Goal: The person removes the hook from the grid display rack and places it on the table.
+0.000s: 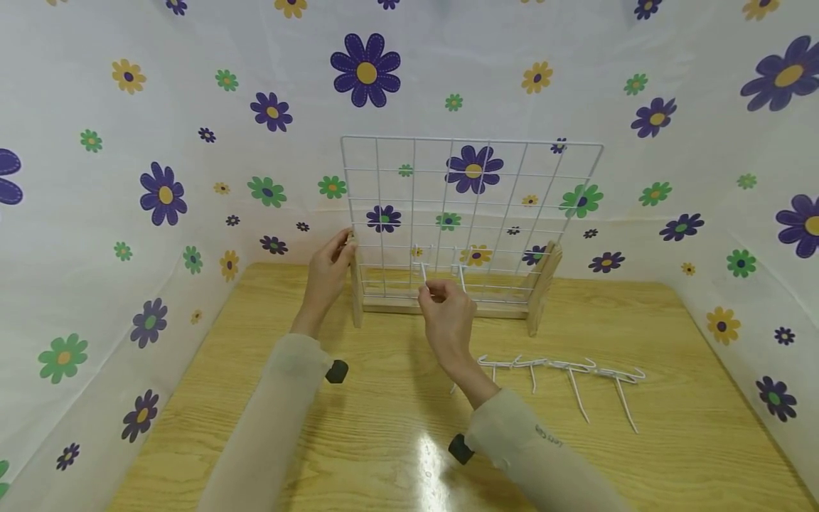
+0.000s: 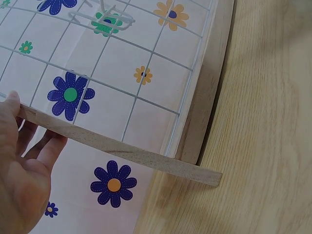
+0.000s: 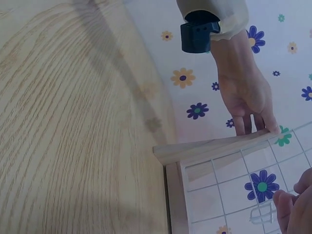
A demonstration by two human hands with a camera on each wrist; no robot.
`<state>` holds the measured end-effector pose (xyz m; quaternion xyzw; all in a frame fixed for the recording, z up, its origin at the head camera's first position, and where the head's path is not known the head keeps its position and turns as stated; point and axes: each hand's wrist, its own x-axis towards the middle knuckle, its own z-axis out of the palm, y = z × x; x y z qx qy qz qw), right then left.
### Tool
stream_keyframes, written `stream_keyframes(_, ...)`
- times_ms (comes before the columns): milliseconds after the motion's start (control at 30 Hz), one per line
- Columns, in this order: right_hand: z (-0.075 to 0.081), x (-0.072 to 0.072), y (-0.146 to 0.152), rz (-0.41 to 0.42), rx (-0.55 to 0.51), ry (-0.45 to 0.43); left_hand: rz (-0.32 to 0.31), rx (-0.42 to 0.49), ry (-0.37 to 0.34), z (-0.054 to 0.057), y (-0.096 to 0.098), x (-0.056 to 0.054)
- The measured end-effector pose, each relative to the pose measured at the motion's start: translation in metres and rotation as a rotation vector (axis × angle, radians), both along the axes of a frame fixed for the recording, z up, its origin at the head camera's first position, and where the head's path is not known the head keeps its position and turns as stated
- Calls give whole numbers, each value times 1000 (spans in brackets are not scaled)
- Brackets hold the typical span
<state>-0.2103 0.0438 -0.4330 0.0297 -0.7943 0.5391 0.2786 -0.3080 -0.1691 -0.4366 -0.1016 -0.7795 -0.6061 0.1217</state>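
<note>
A white wire grid panel (image 1: 451,139) stands upright in a wooden stand (image 1: 409,308) on the table. My left hand (image 1: 328,274) grips the stand's left wooden upright (image 2: 122,148) near its top, thumb on one side and fingers on the other. With thumb and fingertips, my right hand (image 1: 448,320) pinches the front end of a white wire hook (image 1: 423,270) on the lower part of the grid. Just right of it, a second white hook (image 1: 462,277) sits on the grid, its lower end partly behind my right hand. The right wrist view shows the left hand (image 3: 246,92) on the upright too.
Several loose white hooks (image 1: 563,365) lie in a row on the wooden table (image 1: 371,441), to the right of my right wrist. One is partly hidden by that wrist. A flower-patterned cloth (image 1: 256,64) encloses the back and sides. The stand's right upright (image 1: 544,288) leans outward.
</note>
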Motion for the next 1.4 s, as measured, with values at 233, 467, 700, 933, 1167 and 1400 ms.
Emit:
stream_keyframes(233, 0, -1, 0, -7, -82, 93, -1, 4, 6, 0, 0, -1)
stream_keyframes(467, -1, -6, 0, -47, -149, 183, 4, -7, 2, 1, 0, 0)
stream_keyframes(700, 2, -6, -1, -40, -191, 252, -1, -7, -9, 1, 0, 0)
stream_keyframes(933, 10, 8, -2, 12, -246, 294, -17, 15, -19, 1, 0, 0)
stream_keyframes(1167, 7, 30, 4, 64, -257, 277, -3, -8, -12, -1, 0, -1)
stream_keyframes(1400, -7, 48, 9, 91, -231, 258, -1, -9, -2, -3, 0, -2)
